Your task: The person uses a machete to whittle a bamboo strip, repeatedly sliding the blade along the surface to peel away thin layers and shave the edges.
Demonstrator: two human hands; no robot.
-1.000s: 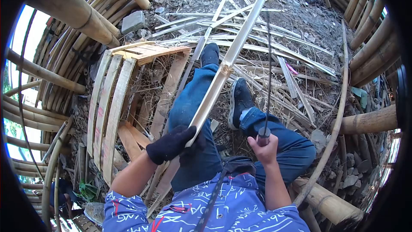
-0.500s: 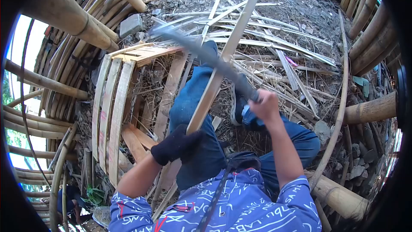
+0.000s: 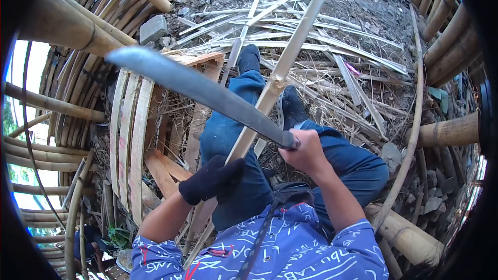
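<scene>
My left hand [image 3: 211, 179], in a black glove, is closed round the lower end of a long split bamboo strip [image 3: 281, 75]. The strip slants up and away from my thigh to the top of the view, with a node about midway. My bare right hand [image 3: 306, 151] grips the handle of a machete [image 3: 207, 91]. Its long dark blade points to the upper left and overlaps the strip in this view, a little above my left hand. The blade's broad tip is over the wooden crate.
A slatted wooden crate [image 3: 139, 140] stands left of my legs. Several split bamboo strips [image 3: 311, 36] lie crossed on the ground ahead. Bamboo poles [image 3: 57, 103] line the left, more [image 3: 451, 129] the right. A grey block [image 3: 153, 29] and stones [image 3: 433, 202] lie about. Another person [image 3: 91, 246] shows at lower left.
The machete has come nearer to me and lower, its handle and my right hand shifting down and left. The strip's far end has swung slightly right; my left hand keeps its hold.
</scene>
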